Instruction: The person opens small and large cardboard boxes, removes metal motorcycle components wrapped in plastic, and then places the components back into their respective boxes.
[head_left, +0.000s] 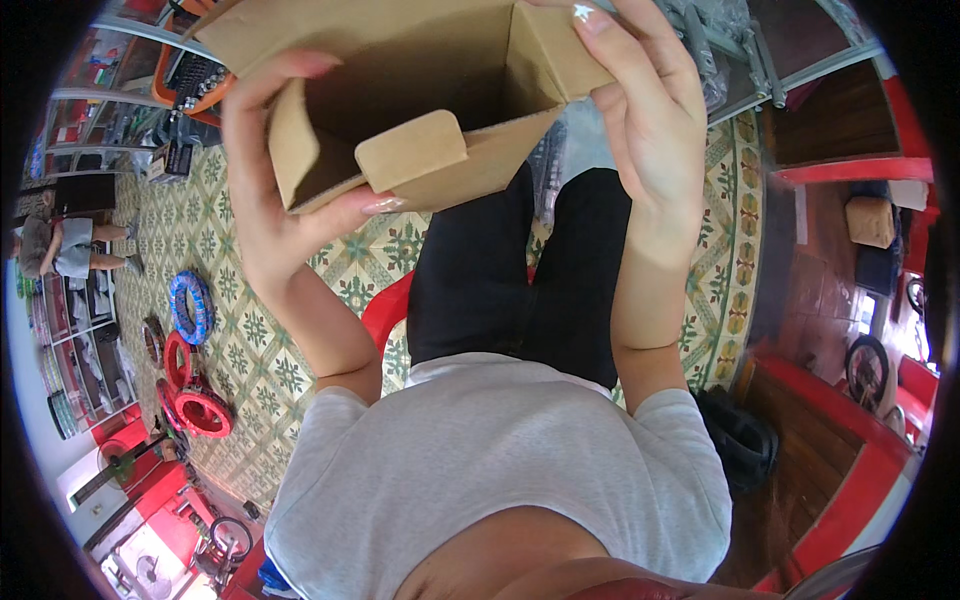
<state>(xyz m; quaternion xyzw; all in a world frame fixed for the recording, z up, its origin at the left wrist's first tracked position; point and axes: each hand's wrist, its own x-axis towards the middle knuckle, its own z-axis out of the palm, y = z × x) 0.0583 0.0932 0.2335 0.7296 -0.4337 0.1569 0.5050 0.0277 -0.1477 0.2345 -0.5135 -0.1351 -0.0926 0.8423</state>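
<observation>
A brown cardboard box (480, 169) is held up in front of me, above my lap, with its mouth turned towards me. Its flaps stand out, among them a rounded tuck flap (412, 150) on the near edge. My left hand (262, 180) grips the left end, its thumb under the near edge and a finger over the far side. On the other end, my right hand (652, 97) holds the right side flap (559, 56) and corner. The inside lies in shadow; I cannot tell whether anything is in it.
An orange basket (161, 79) with metal parts is at the upper left, by glass shelving (75, 95). Wrapped tyres (201, 411) lie on the patterned tile floor (255, 360) to the left, where another person (75, 244) stands farther off. Metal tubes (765, 64) lie at upper right.
</observation>
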